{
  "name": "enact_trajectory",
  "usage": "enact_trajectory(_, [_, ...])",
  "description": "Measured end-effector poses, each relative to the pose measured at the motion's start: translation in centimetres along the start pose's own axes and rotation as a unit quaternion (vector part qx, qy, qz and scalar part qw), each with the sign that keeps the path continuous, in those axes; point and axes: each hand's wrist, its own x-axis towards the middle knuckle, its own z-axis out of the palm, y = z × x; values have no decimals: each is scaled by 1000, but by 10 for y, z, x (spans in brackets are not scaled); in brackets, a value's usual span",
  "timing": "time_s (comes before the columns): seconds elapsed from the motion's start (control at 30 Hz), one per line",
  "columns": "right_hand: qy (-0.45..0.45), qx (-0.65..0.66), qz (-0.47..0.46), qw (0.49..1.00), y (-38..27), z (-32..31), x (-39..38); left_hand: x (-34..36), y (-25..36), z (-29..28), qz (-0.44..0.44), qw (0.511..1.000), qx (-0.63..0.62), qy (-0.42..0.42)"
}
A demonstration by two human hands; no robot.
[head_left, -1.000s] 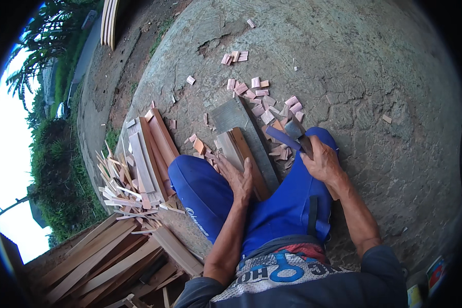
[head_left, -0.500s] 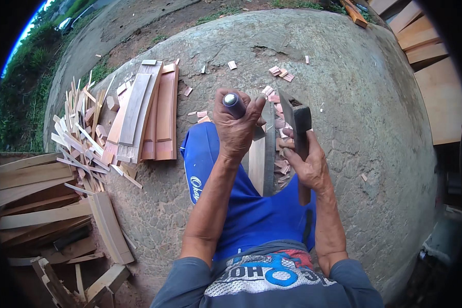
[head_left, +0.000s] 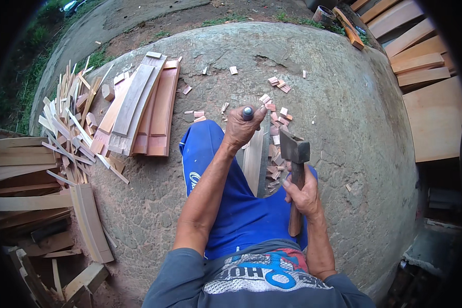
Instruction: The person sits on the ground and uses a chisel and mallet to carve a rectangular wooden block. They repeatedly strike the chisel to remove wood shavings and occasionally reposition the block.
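Observation:
My left hand (head_left: 237, 134) is wrapped round a chisel (head_left: 247, 112), whose capped handle end points up; its blade is hidden below the fist. Under that hand, between my legs, lies a wooden board (head_left: 252, 167) with a grey edge along its right side. In my right hand (head_left: 307, 195) is a hammer (head_left: 295, 148) with a dark metal head and wooden handle. The hammer head stands to the right of the board, apart from the chisel. Pinkish wood chips (head_left: 276, 158) lie beside the board's right edge.
Grooved boards (head_left: 161, 110) are stacked to the left, next to a heap of thin offcuts (head_left: 69, 123). Stacked planks (head_left: 23, 172) fill the lower left. More boards (head_left: 432, 120) lean at the right, and a beam (head_left: 350, 30) lies at the far right edge.
The hammer has dropped back toward my body, and its head now shows more plainly. My left hand has gone lower with the chisel.

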Motion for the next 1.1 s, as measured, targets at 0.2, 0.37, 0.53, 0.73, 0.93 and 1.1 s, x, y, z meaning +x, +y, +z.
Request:
enact_trajectory(0.2, [1,3,-4,1000,-3,0,1,9,-15,6,-4,1000,16,-16])
enact_trajectory(0.37, [-3,-11,-24,1000,-7,-3,4,4,-7,15,6,1000,14,-22])
enact_trajectory(0.53, [-11,-125,-65,990,-21,-8,20,1,-19,22,8,999,34,-21])
enact_trajectory(0.73, [36,-304,-321,896,-98,-9,39,3,-39,21,62,998,20,-6])
enact_trajectory(0.93, [64,-406,-397,820,-100,-6,61,6,-45,23,90,996,-5,-25])
enact_trajectory(1.1, [-51,-546,-295,783,-72,-11,84,5,-47,7,167,973,149,-63])
